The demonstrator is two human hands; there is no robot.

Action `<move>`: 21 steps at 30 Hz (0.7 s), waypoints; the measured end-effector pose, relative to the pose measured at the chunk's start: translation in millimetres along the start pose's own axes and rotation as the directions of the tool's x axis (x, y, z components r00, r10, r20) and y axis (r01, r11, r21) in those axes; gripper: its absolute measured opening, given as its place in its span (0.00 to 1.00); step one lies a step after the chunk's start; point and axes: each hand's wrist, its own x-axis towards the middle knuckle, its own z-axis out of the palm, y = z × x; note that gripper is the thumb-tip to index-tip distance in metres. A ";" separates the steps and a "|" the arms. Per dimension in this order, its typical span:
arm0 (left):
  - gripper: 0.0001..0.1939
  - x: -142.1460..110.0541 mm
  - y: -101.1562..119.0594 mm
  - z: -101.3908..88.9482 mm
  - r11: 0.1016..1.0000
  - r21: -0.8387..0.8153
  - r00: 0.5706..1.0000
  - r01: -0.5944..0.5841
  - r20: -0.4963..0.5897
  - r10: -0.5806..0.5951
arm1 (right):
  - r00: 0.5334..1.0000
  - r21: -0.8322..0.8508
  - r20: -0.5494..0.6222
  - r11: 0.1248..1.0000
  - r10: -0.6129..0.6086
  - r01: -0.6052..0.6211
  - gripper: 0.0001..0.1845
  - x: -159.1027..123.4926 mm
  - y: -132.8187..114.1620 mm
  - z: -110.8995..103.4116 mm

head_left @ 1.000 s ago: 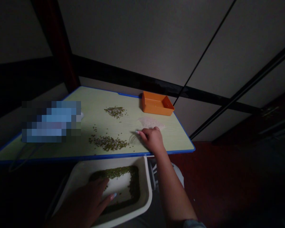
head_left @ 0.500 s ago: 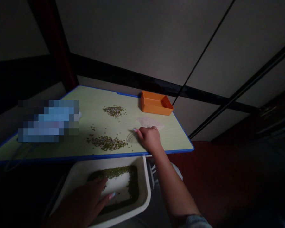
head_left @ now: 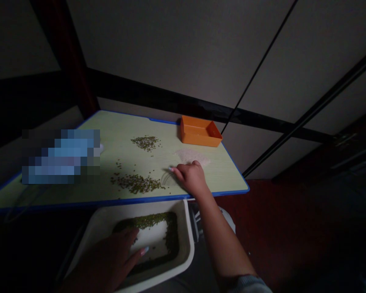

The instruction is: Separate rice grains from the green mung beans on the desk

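My left hand (head_left: 120, 252) reaches into a white basin (head_left: 187, 244) below the table edge. Its thumb and fingers are apart, over the basin floor, with nothing seen between them. Small green beans or seeds (head_left: 171, 232) line the basin's inner edges. My right hand (head_left: 192, 179) is at the table, its fingers curled under and its thumb pointing left; whatever they may hold is hidden. Just beyond it lies a pale patch of fine grains (head_left: 190, 154). Curved grey lines (head_left: 167, 178) show on the tabletop left of the thumb. Two loose piles, a near pile (head_left: 138, 184) and a far pile (head_left: 145, 143), hold mixed green and brown grains.
An orange rectangular box (head_left: 201, 138) stands at the table's far right corner. The pale table (head_left: 232, 179) has a blue rim. On its left lies a blurred-out bluish thing (head_left: 70, 154). Panelled walls stand behind, and a dark red floor (head_left: 256, 228) shows at right.
My right thumb has shifted slightly left and down. The view has moved a little; my left hand, the piles and the box look the same.
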 end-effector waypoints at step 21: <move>0.30 0.5 -0.9 -1.0 1.000 0.011 1.000 0.000 0.031 -0.001 | 1.000 -0.046 0.013 0.999 -0.022 0.022 0.24 -6.0 -16.9 -0.5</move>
